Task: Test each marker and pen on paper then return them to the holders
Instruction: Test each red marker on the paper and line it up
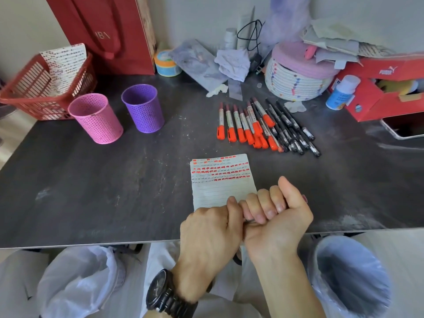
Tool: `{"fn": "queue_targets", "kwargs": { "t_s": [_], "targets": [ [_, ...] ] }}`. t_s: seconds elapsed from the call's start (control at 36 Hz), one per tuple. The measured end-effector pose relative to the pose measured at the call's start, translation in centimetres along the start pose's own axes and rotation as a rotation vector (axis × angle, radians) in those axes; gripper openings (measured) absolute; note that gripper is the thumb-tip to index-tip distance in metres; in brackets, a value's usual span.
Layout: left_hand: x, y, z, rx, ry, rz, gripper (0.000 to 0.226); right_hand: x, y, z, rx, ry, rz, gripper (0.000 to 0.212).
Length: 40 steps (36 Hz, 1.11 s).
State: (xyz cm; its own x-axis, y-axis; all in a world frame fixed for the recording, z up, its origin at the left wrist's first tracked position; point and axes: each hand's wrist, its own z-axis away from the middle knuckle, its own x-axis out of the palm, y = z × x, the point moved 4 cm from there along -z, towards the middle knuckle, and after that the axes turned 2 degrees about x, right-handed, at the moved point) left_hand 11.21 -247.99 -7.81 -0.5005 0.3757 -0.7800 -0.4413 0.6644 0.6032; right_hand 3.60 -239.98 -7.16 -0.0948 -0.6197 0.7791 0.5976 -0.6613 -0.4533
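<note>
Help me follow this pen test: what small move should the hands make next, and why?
Probably pull the two hands apart to uncap. The left hand and right hand grip a mostly hidden dark pen between them, above the paper, whose lower lines are unmarked.

You get one view only, head-worn, wide-angle, looking forward and down over the dark table (91, 191). Your hands sit close at bottom centre, the table's near edge crosses low in frame, the wall and clutter lie far at top. Edges bend.
</note>
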Motion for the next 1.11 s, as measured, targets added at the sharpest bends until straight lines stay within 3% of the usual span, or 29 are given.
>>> {"fn": "queue_targets", "kwargs": {
  "t_s": [0.17,0.22,0.28,0.36,0.42,0.53,0.69,0.81,0.94,1.11],
  "targets": [
    [0.1,-0.9,0.2,-0.006,-0.162,0.12,0.046,-0.1,-0.4,-1.0,0.075,-0.24,0.094,0.048],
    [-1.4,-3.8,0.4,-0.135,-0.219,0.19,0.04,-1.1,-4.4,-2.5,0.031,-0.287,0.053,0.046],
    [-4.3,-7.9,0.6,-0.354,-0.079,0.272,0.051,-2.1,-9.1,-4.3,-0.023,-0.298,-0.002,0.043],
    [-7.6,-11.5,0.1,-0.447,0.155,0.326,0.062,-1.9,-11.1,-5.8,-0.008,-0.393,-0.043,0.047],
    [-7.5,-11.0,-1.1,-0.408,0.168,0.465,0.064,-1.2,-9.0,-6.2,0.047,-0.354,-0.008,0.05],
    [-5.8,-9.5,-3.5,-0.251,0.096,0.466,0.063,-2.2,-5.4,-7.0,0.145,-0.242,-0.073,0.051],
    [-2.8,-10.6,-5.6,-0.04,-0.022,0.088,0.032,-4.2,-4.3,-7.9,0.161,-0.177,-0.065,0.049],
    [-1.7,-10.6,-6.9,0.155,-0.071,-0.021,0.048,-5.5,-4.4,-7.8,0.213,-0.16,0.04,0.059],
    [-0.5,-10.3,-6.3,0.243,-0.138,-0.078,0.061,-5.6,-4.7,-7.6,0.251,-0.148,0.147,0.062],
    [0.0,-9.8,-4.9,0.229,-0.139,-0.09,0.064,-2.2,-4.4,-7.2,0.183,-0.162,0.376,0.038]
  ]
}}
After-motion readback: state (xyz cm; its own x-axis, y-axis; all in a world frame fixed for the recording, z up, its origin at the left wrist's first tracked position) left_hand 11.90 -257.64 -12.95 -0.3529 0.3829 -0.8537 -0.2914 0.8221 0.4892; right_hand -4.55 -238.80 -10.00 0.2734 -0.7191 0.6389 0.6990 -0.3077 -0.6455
